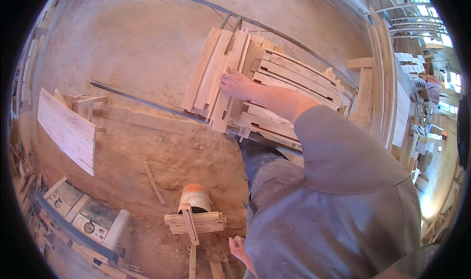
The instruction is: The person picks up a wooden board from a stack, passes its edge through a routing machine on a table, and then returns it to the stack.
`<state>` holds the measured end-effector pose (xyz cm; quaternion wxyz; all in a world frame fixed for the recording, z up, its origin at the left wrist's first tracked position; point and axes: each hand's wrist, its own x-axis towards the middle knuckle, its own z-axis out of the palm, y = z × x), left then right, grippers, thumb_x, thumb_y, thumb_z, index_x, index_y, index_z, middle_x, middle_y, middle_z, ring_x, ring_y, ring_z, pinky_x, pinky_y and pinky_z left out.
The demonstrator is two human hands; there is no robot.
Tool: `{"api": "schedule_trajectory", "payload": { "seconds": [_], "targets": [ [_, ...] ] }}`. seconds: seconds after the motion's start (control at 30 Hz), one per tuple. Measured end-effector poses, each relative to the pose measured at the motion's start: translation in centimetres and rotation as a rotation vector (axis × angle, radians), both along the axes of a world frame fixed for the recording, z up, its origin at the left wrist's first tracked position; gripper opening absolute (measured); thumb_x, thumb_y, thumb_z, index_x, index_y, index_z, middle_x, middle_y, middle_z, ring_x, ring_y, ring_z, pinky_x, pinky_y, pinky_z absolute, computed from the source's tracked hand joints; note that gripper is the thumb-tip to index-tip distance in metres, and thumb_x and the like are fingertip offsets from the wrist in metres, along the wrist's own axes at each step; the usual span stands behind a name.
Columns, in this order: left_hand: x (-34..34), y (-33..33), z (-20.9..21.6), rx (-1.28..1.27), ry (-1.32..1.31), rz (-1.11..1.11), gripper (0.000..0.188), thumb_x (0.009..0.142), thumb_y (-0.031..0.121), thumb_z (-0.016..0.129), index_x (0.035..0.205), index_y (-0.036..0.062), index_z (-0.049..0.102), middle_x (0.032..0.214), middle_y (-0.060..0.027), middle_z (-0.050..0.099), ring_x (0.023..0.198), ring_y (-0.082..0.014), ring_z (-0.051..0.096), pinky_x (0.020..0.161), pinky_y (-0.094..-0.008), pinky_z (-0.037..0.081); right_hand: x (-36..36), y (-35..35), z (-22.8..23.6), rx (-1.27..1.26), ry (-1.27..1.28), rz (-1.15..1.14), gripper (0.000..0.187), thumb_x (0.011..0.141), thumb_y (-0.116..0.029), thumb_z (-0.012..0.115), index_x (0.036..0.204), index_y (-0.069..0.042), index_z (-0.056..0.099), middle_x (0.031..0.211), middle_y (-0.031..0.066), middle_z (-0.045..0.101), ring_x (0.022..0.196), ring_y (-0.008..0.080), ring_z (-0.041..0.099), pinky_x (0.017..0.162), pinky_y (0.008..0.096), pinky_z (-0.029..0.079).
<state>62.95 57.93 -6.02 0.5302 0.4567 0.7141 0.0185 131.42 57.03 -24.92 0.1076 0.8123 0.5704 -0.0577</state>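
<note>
Two long dark metal rails [142,101] run slantwise across the upper half of the frame. A broad stack of pale, slotted wooden boards [289,85] lies upper centre, apparently across them; as a pile, probably heavy and stiff.

At its left side, upper centre of the frame: one long, flat, pale wooden plank with a dark slot [226,102], among similar planks lying close alongside. Judged rigid, moderate in weight, dry rather than slippery; raw edges may splinter, slot ends could chip. Best hold: both long edges, near mid-length, clear of the slot.

Lower centre: a round orange-and-white bucket [195,194], its dark mouth partly hidden behind crossed pale wooden offcuts [211,222]. Contents cannot be made out.

Right hand [234,84]: on the plank, fingers bent at its edge; grip firmness cannot be told. Left hand [238,249]: bottom centre, fingers loosely curled, nothing visible in it.
</note>
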Motion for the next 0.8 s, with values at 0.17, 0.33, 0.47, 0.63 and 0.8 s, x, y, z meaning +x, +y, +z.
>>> {"api": "schedule_trajectory", "payload": {
  "seconds": [0.17, 0.33, 0.47, 0.63, 0.8],
  "targets": [
    [-1.1, -0.6, -0.4, -0.036, -0.089, 0.145, 0.027, 0.102, 0.002, 0.063, 0.125, -0.01, 0.055, 0.087, 0.0, 0.055, 0.075, -0.009, 0.05, 0.066, -0.0258, 0.046, -0.5, -1.6, -2.5, 0.048, 0.08, -0.091, 0.026, 0.093, -0.016, 0.062, 0.118, -0.01, 0.067, 0.123, 0.0082, 0.066, 0.135, 0.0264, 0.055, 0.113, 0.0591, 0.037],
    [-4.7, -1.0, -1.9, -0.207, -0.152, 0.367, 0.024, 0.103, 0.0, 0.061, 0.124, -0.0092, 0.054, 0.086, 0.0012, 0.052, 0.075, -0.0085, 0.047, 0.066, -0.0243, 0.042, -0.3, -3.1, -1.3, 0.035, 0.037, -0.178, 0.028, 0.093, -0.018, 0.064, 0.121, -0.014, 0.069, 0.126, 0.0037, 0.066, 0.131, 0.0241, 0.056, 0.11, 0.057, 0.04],
    [0.3, -1.8, 1.1, -0.144, -0.041, 0.472, 0.023, 0.103, -0.001, 0.058, 0.124, -0.0097, 0.053, 0.086, 0.0017, 0.05, 0.075, -0.0076, 0.046, 0.065, -0.0231, 0.039, -0.6, -3.8, -1.4, 0.001, 0.059, -0.14, 0.027, 0.095, -0.017, 0.062, 0.121, -0.015, 0.07, 0.125, 0.0037, 0.066, 0.129, 0.0242, 0.058, 0.11, 0.0567, 0.041],
    [-2.1, -2.5, 0.9, -0.148, -0.063, 0.524, 0.027, 0.103, 0.0, 0.057, 0.127, -0.0116, 0.051, 0.085, 0.0023, 0.047, 0.076, -0.007, 0.045, 0.066, -0.0224, 0.037, -2.1, -3.5, -0.4, -0.074, 0.103, -0.125, 0.026, 0.095, -0.017, 0.062, 0.12, -0.014, 0.07, 0.121, 0.0044, 0.067, 0.128, 0.0242, 0.059, 0.108, 0.0557, 0.042],
    [2.9, -2.8, 3.6, -0.072, 0.096, 0.41, 0.024, 0.102, 0.001, 0.059, 0.121, -0.012, 0.051, 0.085, 0.0027, 0.045, 0.077, -0.0066, 0.043, 0.066, -0.0216, 0.036, -2.1, -5.1, -2.1, 0.021, 0.034, -0.063, 0.023, 0.095, -0.018, 0.063, 0.117, -0.013, 0.069, 0.118, 0.0037, 0.068, 0.125, 0.0228, 0.06, 0.104, 0.0517, 0.044]
  ]
}}
